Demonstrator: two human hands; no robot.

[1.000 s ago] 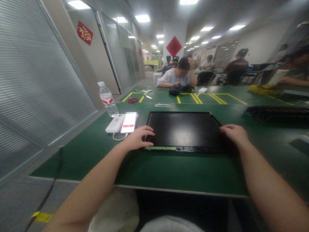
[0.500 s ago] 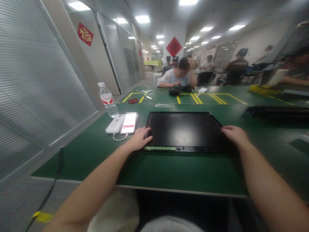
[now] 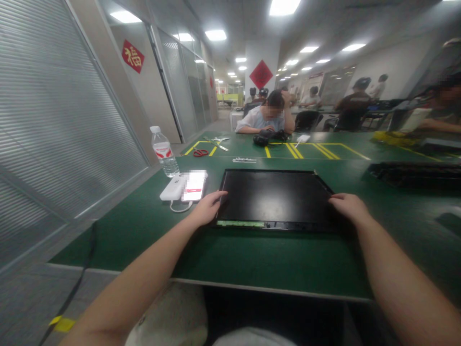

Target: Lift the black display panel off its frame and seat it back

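Note:
A black flat display panel (image 3: 272,197) lies in front of me, with a green strip along the left part of its near edge. My left hand (image 3: 210,207) grips the panel's left edge, its index fingertip over the rim. At the right edge, my right hand (image 3: 348,206) holds the frame with thumb and fingers close together. The undersides of both grips are hidden. Left of the panel, near my left hand, are a lit phone (image 3: 194,186) and a white power bank (image 3: 172,188) with a white cable.
The green table (image 3: 273,262) carries a water bottle (image 3: 164,153), red-handled scissors (image 3: 200,153), small metal strips (image 3: 244,160) and a black device (image 3: 261,140) farther back. A person (image 3: 252,120) sits across the table. Dark parts (image 3: 403,175) lie at right.
My left thumb has drawn back from the panel's face toward its edge. My right hand keeps its hold, and the panel stays in nearly the same place while the view shifts slightly.

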